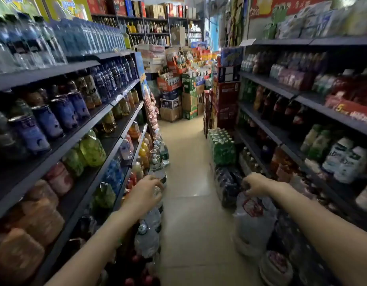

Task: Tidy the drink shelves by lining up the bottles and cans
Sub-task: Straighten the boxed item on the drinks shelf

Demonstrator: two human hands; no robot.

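Here, aisle: we stand between two runs of drink shelves, the left shelves [79, 129] packed with bottles, the right shelves [302, 100] darker and harder to read.
Big water jugs: a row of large clear jugs [147, 238] stands on the floor along the foot of the left shelves; we judge them heavy and sloshy, with thin walls that give under a squeeze, so the neck or top handle is the place to take hold.
Right-side jug: a clear jug with a red-printed label [253, 219] stands on the floor by the right shelves; we expect the same weight, and the handle at its top looks like the safest grip.
Shelf bottles: blue-labelled, green and orange ones [91, 149], smooth plastic, likely slippery; we would grip them round the waist.
Left hand: our left hand [144, 193] curls over the top of a clear jug [157, 191] in the floor row; we cannot tell how tight the grip is.
Right hand: our right hand [254, 183] has its fingers curled at the top of the red-labelled jug, seemingly pinching its handle.
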